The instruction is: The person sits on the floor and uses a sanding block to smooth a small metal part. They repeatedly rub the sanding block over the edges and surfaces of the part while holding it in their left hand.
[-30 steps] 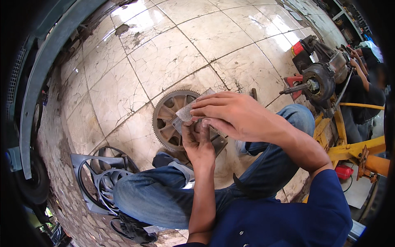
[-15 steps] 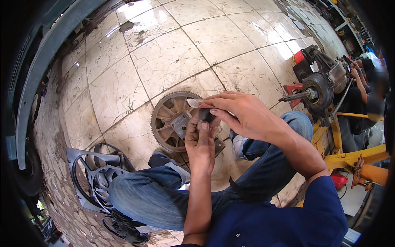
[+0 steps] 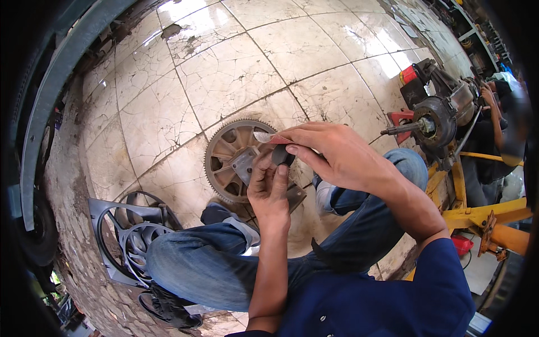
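Observation:
My left hand is closed round a small dark round piece, its thumb pressed against the near side. A folded sheet of sandpaper, reddish on one face and pale grey at its far end, is pinched in my right hand. The sandpaper lies over the top of the round piece, whose exact kind I cannot make out. Just beyond and left of my hands, a large toothed metal wheel lies on the floor. A flat metal plate with holes sits on it, partly hidden by my left hand.
A grey fan shroud lies beside my left knee. To the right, a gearbox-like assembly with a shaft stands near a yellow metal frame. Another person works at the far right. Cracked tiles cover the floor.
The round piece has turned slightly in my left hand, showing more of its greyish face. My left hand has shifted a little to the left; the right keeps hold of the sandpaper.

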`<control>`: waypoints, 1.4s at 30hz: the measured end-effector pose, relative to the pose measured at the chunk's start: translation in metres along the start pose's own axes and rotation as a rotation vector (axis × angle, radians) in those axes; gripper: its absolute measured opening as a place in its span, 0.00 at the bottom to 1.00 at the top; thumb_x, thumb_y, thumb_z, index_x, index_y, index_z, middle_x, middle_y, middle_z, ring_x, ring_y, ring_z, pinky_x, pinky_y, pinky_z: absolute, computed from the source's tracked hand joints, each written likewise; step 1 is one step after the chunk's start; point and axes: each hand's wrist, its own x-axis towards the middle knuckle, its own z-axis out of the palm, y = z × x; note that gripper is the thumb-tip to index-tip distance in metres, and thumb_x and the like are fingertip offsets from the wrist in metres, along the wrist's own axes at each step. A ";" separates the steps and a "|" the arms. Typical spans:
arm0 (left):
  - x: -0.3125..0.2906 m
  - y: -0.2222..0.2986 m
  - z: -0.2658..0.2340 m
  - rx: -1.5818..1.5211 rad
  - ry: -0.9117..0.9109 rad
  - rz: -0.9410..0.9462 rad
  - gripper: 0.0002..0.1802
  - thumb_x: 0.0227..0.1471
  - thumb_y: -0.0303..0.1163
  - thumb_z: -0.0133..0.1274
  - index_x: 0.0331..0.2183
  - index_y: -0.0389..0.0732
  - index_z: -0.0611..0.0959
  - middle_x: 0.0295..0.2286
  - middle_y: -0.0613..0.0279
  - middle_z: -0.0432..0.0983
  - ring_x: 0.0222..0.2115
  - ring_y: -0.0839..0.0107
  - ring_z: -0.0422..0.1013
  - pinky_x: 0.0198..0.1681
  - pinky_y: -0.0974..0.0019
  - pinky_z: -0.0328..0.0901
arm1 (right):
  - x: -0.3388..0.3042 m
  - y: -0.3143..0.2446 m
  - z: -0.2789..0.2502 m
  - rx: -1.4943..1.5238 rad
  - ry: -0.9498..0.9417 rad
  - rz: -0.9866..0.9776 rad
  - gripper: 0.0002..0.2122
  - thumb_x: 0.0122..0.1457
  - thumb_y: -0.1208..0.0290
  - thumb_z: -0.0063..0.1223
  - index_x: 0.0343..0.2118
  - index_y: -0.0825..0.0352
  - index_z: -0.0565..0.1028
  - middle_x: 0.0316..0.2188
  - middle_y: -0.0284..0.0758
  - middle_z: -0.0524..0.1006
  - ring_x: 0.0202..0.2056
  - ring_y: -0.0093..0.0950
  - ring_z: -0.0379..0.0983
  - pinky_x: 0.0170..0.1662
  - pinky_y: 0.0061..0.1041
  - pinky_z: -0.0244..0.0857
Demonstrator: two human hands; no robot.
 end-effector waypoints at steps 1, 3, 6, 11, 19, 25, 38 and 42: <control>0.000 0.000 -0.001 -0.063 0.003 -0.021 0.11 0.56 0.24 0.52 0.43 0.34 0.78 0.46 0.58 0.74 0.48 0.68 0.69 0.54 0.60 0.62 | 0.000 0.001 0.001 0.002 0.025 -0.016 0.13 0.60 0.71 0.47 0.47 0.64 0.75 0.36 0.41 0.78 0.39 0.41 0.74 0.42 0.35 0.68; -0.002 -0.001 -0.003 -0.170 -0.036 -0.036 0.12 0.56 0.24 0.52 0.44 0.35 0.77 0.45 0.57 0.74 0.48 0.68 0.69 0.54 0.60 0.62 | -0.001 -0.001 0.001 0.008 0.035 -0.007 0.13 0.60 0.70 0.47 0.47 0.63 0.75 0.34 0.41 0.78 0.37 0.41 0.74 0.40 0.35 0.68; -0.003 0.001 0.001 -0.245 -0.038 -0.084 0.13 0.56 0.24 0.52 0.45 0.35 0.76 0.44 0.57 0.74 0.47 0.68 0.69 0.55 0.59 0.63 | 0.000 -0.005 -0.001 0.025 0.019 0.027 0.13 0.61 0.70 0.47 0.47 0.63 0.75 0.35 0.42 0.78 0.38 0.41 0.74 0.41 0.35 0.68; -0.002 0.008 0.003 -0.221 -0.007 -0.145 0.14 0.55 0.22 0.52 0.45 0.34 0.76 0.43 0.57 0.74 0.46 0.69 0.69 0.54 0.62 0.63 | 0.001 -0.005 0.002 0.050 0.016 0.038 0.13 0.61 0.71 0.47 0.48 0.65 0.74 0.37 0.44 0.78 0.39 0.42 0.74 0.41 0.35 0.68; 0.001 0.013 0.000 -0.177 -0.003 -0.157 0.15 0.51 0.19 0.55 0.43 0.33 0.77 0.35 0.64 0.74 0.38 0.78 0.69 0.46 0.72 0.63 | 0.002 -0.011 0.001 0.049 -0.017 0.077 0.14 0.60 0.73 0.47 0.48 0.65 0.74 0.36 0.44 0.78 0.40 0.43 0.74 0.42 0.35 0.68; 0.002 0.008 -0.004 -0.237 -0.032 -0.186 0.14 0.56 0.25 0.53 0.44 0.33 0.77 0.42 0.58 0.75 0.45 0.70 0.70 0.54 0.63 0.62 | 0.001 -0.010 0.001 0.037 -0.014 0.082 0.14 0.61 0.71 0.47 0.49 0.65 0.74 0.36 0.43 0.78 0.39 0.42 0.74 0.41 0.35 0.68; 0.000 0.006 -0.001 -0.273 -0.048 -0.154 0.17 0.57 0.21 0.50 0.49 0.32 0.74 0.46 0.56 0.72 0.46 0.71 0.69 0.51 0.67 0.64 | -0.005 0.004 0.003 -0.029 0.058 -0.095 0.14 0.58 0.73 0.49 0.47 0.70 0.74 0.42 0.43 0.77 0.42 0.41 0.74 0.44 0.36 0.67; 0.000 0.005 -0.003 -0.266 -0.053 -0.157 0.17 0.57 0.22 0.50 0.49 0.32 0.74 0.45 0.57 0.72 0.45 0.71 0.69 0.50 0.67 0.65 | -0.004 0.000 0.000 -0.023 -0.013 -0.047 0.15 0.60 0.72 0.47 0.49 0.69 0.73 0.46 0.42 0.75 0.46 0.40 0.72 0.48 0.35 0.66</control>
